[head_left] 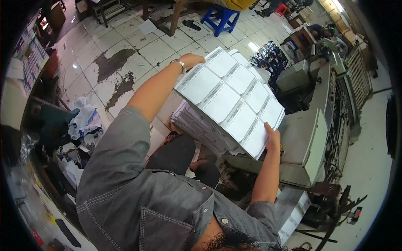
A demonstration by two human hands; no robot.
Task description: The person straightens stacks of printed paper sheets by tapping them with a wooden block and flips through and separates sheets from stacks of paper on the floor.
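Observation:
Between my two hands is a stack of printed sheets (224, 98), white with a grid of grey-edged boxes. My left hand (193, 60), with a metal band at its wrist, grips the far left corner; its fingertips go out of sight behind the paper. At the near right corner my right hand (272, 137) holds the edge, thumb on top and the other fingers mostly hidden beneath. The sheets are tilted. Below them and to the left shows a thick pile of paper (197, 127), partly covered by the held sheets.
A grey-green machine (299, 138) stands close on my right. Crumpled plastic and paper scraps (86, 121) lie to my left. On the worn tiled floor (155, 50) ahead are a blue stool (220, 21) and a dark sandal (191, 25). A person in yellow (243, 4) is at the top.

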